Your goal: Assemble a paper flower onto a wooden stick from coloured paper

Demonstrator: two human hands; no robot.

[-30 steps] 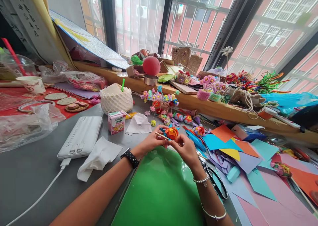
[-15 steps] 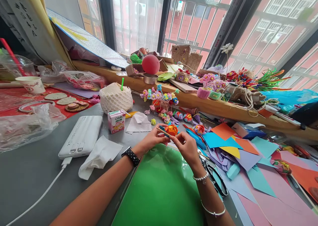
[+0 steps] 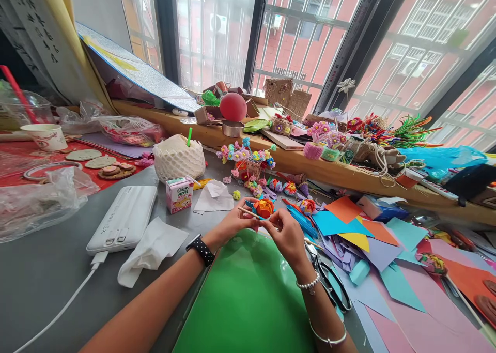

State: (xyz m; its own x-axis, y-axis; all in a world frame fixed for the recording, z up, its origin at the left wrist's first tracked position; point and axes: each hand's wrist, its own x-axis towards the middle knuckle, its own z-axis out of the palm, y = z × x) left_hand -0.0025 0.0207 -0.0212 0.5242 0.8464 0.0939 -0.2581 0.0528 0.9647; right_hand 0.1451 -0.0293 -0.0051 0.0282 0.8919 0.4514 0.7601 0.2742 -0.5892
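Observation:
Above the near part of the table, both my hands are close together around an orange paper flower [image 3: 264, 208] with blue paper at its edge. My left hand [image 3: 232, 223] is closed at the flower's left and lower side; its fingertips are partly hidden. A thin wooden stick [image 3: 247, 212] slants in front of the flower, its left end sticking out free. With thumb and fingers, my right hand [image 3: 287, 235] pinches the stick's right end, where a bit of blue paper lies against it. Below both hands lies a glossy green sheet or folder [image 3: 248, 296].
Black-handled scissors [image 3: 333, 283] lie beside my right wrist, near coloured paper pieces [image 3: 382, 249]. To the left are a white power bank [image 3: 124, 218] with a cable, a crumpled tissue [image 3: 151, 249] and a pink drink carton [image 3: 180, 195]. Behind stands a bunch of small craft flowers [image 3: 248, 159].
The view has shifted slightly, so the hands appear a little lower and to the left. My right fingers have changed their pose slightly at the stick; both hands keep their hold.

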